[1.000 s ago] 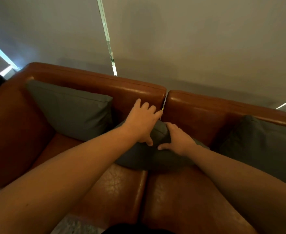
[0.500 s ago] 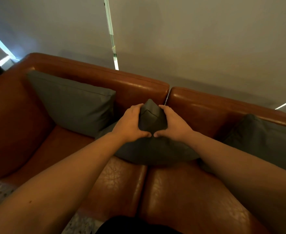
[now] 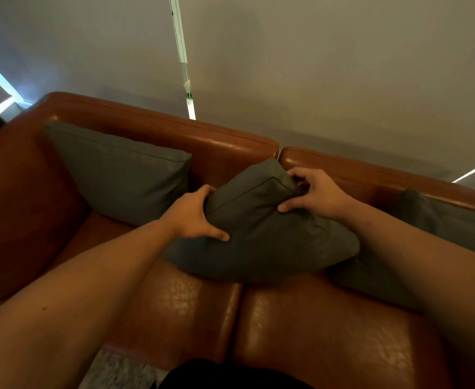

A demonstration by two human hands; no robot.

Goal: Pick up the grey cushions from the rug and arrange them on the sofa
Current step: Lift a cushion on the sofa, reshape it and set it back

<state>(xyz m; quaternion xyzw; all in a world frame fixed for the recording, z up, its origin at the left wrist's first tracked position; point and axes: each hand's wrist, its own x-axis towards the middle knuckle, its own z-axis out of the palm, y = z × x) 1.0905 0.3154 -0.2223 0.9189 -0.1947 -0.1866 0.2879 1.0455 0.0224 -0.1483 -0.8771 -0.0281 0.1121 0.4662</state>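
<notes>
Both hands (image 3: 191, 217) grip mid cushion (image 3: 261, 237) on sofa (image 3: 314, 327).

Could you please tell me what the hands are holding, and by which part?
Both hold the middle grey fabric cushion: left hand its left edge, right hand its upper corner.

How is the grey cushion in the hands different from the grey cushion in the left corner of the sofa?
The middle cushion is gripped by the left hand and right hand; the corner cushion is untouched. The middle cushion is crumpled and tilted; the corner cushion leans smoothly against the sofa back. Both are grey.
</notes>
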